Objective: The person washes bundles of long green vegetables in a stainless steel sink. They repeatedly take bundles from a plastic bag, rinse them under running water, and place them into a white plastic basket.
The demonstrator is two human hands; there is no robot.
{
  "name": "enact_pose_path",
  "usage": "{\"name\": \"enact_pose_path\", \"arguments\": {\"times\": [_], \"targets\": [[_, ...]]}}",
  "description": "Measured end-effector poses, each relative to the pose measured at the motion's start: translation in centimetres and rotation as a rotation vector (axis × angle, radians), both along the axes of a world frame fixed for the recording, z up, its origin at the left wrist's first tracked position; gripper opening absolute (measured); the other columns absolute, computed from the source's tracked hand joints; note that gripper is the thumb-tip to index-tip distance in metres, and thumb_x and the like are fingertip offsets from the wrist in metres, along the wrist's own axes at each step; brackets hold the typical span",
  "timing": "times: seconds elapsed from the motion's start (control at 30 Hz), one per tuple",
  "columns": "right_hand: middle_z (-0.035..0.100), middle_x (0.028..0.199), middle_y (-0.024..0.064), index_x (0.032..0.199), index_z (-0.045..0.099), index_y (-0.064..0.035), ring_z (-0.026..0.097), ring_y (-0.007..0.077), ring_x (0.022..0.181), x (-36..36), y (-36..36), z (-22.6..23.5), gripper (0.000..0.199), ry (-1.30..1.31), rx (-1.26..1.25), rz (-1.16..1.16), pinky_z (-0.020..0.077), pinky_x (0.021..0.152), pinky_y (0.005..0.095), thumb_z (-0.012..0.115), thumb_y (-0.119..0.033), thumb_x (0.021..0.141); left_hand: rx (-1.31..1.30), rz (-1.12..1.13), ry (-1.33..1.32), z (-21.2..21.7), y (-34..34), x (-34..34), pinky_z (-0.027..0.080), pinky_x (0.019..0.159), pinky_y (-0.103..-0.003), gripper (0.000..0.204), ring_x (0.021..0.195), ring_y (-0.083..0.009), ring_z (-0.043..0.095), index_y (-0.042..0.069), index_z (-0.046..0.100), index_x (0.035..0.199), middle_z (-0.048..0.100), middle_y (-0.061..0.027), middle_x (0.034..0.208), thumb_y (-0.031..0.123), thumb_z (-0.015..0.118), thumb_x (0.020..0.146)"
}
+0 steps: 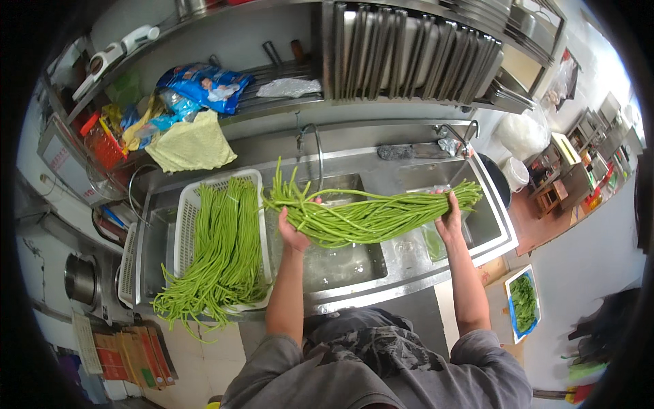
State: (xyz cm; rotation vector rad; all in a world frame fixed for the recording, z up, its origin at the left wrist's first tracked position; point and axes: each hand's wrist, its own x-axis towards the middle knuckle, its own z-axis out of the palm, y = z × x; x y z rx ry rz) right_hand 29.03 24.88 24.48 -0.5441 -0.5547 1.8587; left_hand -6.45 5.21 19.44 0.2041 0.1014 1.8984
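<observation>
Yardlong beans [368,218], one long green bundle, held level across the middle of the frame above the steel sink basin [340,266]. Left hand [294,235] closed around the bundle near its stem end, centre-left; right hand [449,221] closed around the other end, centre-right. Step in hand, by judgement: carrying a rinsed bundle between basin and drain basket; the following move would call for keeping both ends level so no strands slip out. Lower right: blue-rimmed tray of leafy greens [523,303] on the floor side, well apart. Left of the basin: white slotted basket [187,218] holding a second heap of beans [221,255], their tips trailing over the front edge of the counter. Behind the basin: curved tap [315,146]. Upper left: yellow cloth [192,144], blue plastic bags [204,85] and a red basket [102,143] on the shelf. Top centre: row of upright steel trays [415,58].
</observation>
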Motion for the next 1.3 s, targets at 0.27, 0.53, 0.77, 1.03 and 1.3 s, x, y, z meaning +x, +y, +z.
{"name": "enact_pose_path", "arguments": {"times": [0.27, 0.53, 0.77, 1.03, 1.3], "targets": [[0.058, 0.098, 0.0102, 0.100, 0.053, -0.0051, 0.057, 0.0219, 0.093, -0.2, 3.0, -2.2, 0.035, -0.116, -0.233, 0.076, 0.0479, 0.085, 0.0350, 0.061, -0.037, 0.087, -0.413, 0.232, 0.093, 5.1, 1.2, 1.7, 0.047, 0.087, -0.044, 0.047, 0.093, -0.0278, 0.059, 0.006, 0.057, 0.109, 0.062, -0.0126, 0.101, 0.046, 0.051, 0.087], [0.060, 0.101, 0.0094, 0.109, 0.052, -0.0038, 0.058, 0.0220, 0.093, -3.1, 4.9, -2.8, 0.039, -0.031, -0.150, 0.262, 0.0492, 0.079, 0.0373, 0.060, -0.035, 0.087, -0.686, 0.292, -0.071, 3.0, 0.3, -2.4, 0.042, 0.093, -0.049, 0.049, 0.103, -0.0320, 0.054, 0.007, 0.055, 0.113, 0.056, -0.0156, 0.115, 0.046, 0.047, 0.085], [0.061, 0.093, 0.0086, 0.109, 0.051, -0.0062, 0.060, 0.0195, 0.085, -2.9, 4.0, -4.2, 0.038, -0.202, -0.101, 0.182, 0.0491, 0.070, 0.0317, 0.061, -0.035, 0.086, -0.677, 0.373, -0.065, 1.5, -1.7, 0.8, 0.042, 0.092, -0.050, 0.046, 0.103, -0.0320, 0.054, 0.009, 0.057, 0.113, 0.057, -0.0136, 0.118, 0.042, 0.051, 0.082], [0.063, 0.093, 0.0060, 0.105, 0.052, -0.0087, 0.058, 0.0121, 0.068, -4.4, 4.8, -0.8, 0.032, -0.168, -0.057, 0.130, 0.0452, 0.050, 0.0254, 0.059, -0.034, 0.087, -0.437, 0.429, -0.012, 4.3, -1.5, 0.9, 0.044, 0.090, -0.046, 0.050, 0.100, -0.0298, 0.056, 0.006, 0.057, 0.113, 0.060, -0.0153, 0.109, 0.044, 0.051, 0.081], [0.056, 0.077, 0.0017, 0.093, 0.054, -0.0096, 0.049, 0.0091, 0.058, -6.1, 4.3, 3.6, 0.030, -0.242, -0.020, 0.109, 0.0338, 0.042, 0.0270, 0.061, -0.037, 0.084, -0.497, 0.442, 0.050, 5.1, -0.2, -2.1, 0.040, 0.094, -0.050, 0.051, 0.106, -0.0313, 0.052, 0.009, 0.053, 0.116, 0.055, -0.0134, 0.117, 0.044, 0.053, 0.079]]}}
